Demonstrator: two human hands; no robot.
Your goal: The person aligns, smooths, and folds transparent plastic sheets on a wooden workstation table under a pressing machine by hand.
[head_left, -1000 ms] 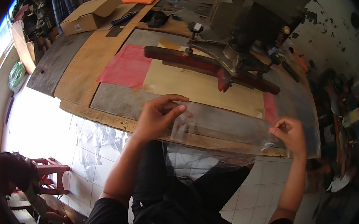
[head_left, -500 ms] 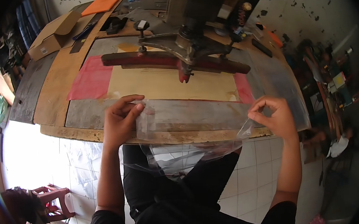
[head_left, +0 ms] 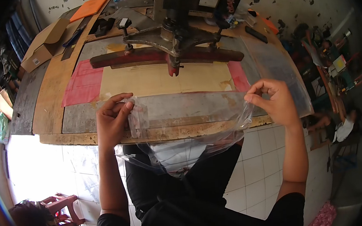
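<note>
In the head view, your left hand [head_left: 113,121] is at the near edge of the table [head_left: 80,121]. Your fingers are curled, and your thumb and pointer finger hold one top corner of the clear plastic [head_left: 186,127]. The tip of your pointer finger sits a little above your thumb. I cannot tell just which fingers press on the plastic there.

Your right hand [head_left: 275,100] holds the other top corner. The tips of your thumb and pointer finger pinch it, and the two bend into a round ring with a gap in the middle. The plastic is bunched up and wrinkly just under that pinch.

The plastic goes across from one hand to the other, in front of the table. You can see right through it. Its bottom part droops past the table's edge, over your legs [head_left: 186,173] in black pants.

Behind the plastic, on the table, lies a long yellow sheet [head_left: 156,81]. A pink piece [head_left: 83,83] is at its left end, and another pink piece [head_left: 239,75] is at its right end. A long red bar [head_left: 118,59] on a big machine [head_left: 166,36] hangs over the yellow sheet.
</note>
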